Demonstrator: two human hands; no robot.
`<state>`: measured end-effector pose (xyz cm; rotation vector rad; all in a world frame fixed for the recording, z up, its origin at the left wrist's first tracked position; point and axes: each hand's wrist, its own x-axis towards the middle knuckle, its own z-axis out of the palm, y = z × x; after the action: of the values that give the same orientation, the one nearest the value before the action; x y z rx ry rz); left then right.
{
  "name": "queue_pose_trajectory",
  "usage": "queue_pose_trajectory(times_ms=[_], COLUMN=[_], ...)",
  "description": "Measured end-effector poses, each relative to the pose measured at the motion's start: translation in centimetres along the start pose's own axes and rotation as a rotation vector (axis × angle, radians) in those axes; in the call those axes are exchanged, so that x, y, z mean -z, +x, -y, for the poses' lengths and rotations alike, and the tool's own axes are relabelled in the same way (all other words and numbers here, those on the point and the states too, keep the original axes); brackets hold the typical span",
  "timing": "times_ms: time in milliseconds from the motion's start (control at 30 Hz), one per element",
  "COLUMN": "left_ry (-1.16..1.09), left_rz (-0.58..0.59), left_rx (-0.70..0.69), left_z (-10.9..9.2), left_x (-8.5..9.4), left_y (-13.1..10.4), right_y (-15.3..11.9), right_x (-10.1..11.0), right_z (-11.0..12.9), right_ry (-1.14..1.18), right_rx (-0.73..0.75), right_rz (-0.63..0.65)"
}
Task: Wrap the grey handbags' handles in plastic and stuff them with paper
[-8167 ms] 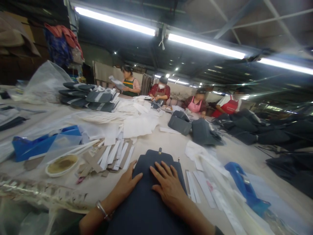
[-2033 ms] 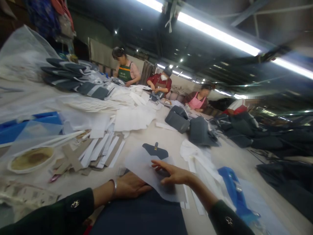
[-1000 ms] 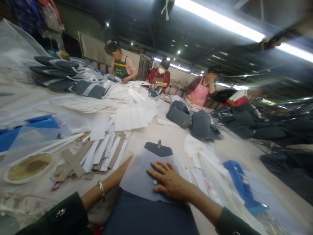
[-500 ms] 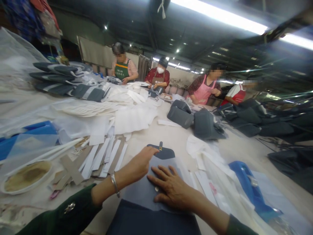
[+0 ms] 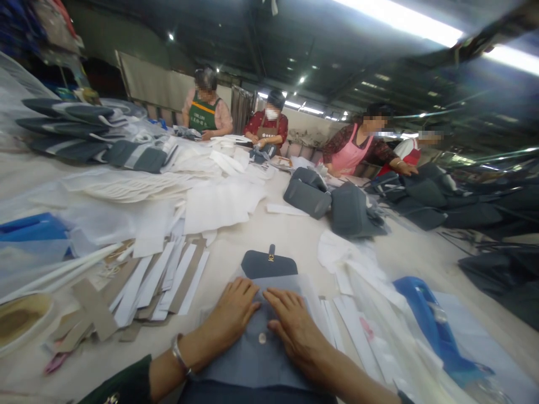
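Observation:
Before me lies a dark blue-grey bag with its pointed flap (image 5: 256, 265) stretched out at the far end, bearing a small gold clasp (image 5: 271, 258) on a short strap. A translucent white sheet (image 5: 244, 365) covers the middle of the bag. A round metal disc (image 5: 261, 338) shows at the sheet's centre. My left hand (image 5: 231, 311) rests on the left part of the sheet, fingers stretched toward the flap, with a silver bangle at the wrist. Opposite it, my right hand (image 5: 295, 325) presses flat on the right part. The near end of the bag (image 5: 256, 394) is cut off below.
Paper and card strips (image 5: 162, 280) lie left, beside a round tape roll (image 5: 25, 317). Blue tape dispensers (image 5: 438, 331) stand on both sides. White sheets (image 5: 219, 205), dark bags (image 5: 307, 193) and stacked dark pieces (image 5: 67, 129) spread further back. Several co-workers are across the table.
My left hand has moved back from beside the clasp onto the sheet. The right hand has turned its fingers forward, uncovering the disc. A co-worker in a pink apron has reached toward the bags.

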<state>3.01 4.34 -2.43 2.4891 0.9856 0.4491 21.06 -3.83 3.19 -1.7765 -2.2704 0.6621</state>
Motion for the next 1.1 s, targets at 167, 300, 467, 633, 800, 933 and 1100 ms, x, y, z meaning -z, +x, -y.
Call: queue_pose_trajectory(times_ms=[167, 300, 467, 633, 800, 933, 1100], left_ry=[0.108, 0.130, 0.152, 0.163, 0.116, 0.050, 0.007], left_rz=[-0.023, -0.017, -0.012, 0.012, 0.053, 0.088, 0.082], left_rx=[0.026, 0.011, 0.019, 0.063, 0.099, 0.144, 0.179], left_z=[-0.4, -0.3, -0.2, -0.2, -0.2, 0.0, 0.6], left_x=[1.0, 1.3, 1.6, 2.3, 2.9, 2.9, 2.1], left_y=[0.1, -0.1, -0.2, -0.3, 0.0, 0.4, 0.2], right_y=[0.5, 1.1, 2.3, 2.5, 1.9, 1.9, 2.0], right_x=[-0.7, 0.5, 2.7, 3.1, 2.4, 1.9, 1.4], right_z=[0.1, 0.2, -0.1, -0.8, -1.7, -2.7, -3.1], right_ry=[-0.122, -0.260, -0.365, -0.346, -0.282, -0.197, -0.148], right_rx=[-0.145, -0.095, -0.051, -0.133, -0.148, -0.148, -0.153], right_rz=[-0.075, 0.021, 0.150, 0.147, 0.093, 0.037, -0.029])
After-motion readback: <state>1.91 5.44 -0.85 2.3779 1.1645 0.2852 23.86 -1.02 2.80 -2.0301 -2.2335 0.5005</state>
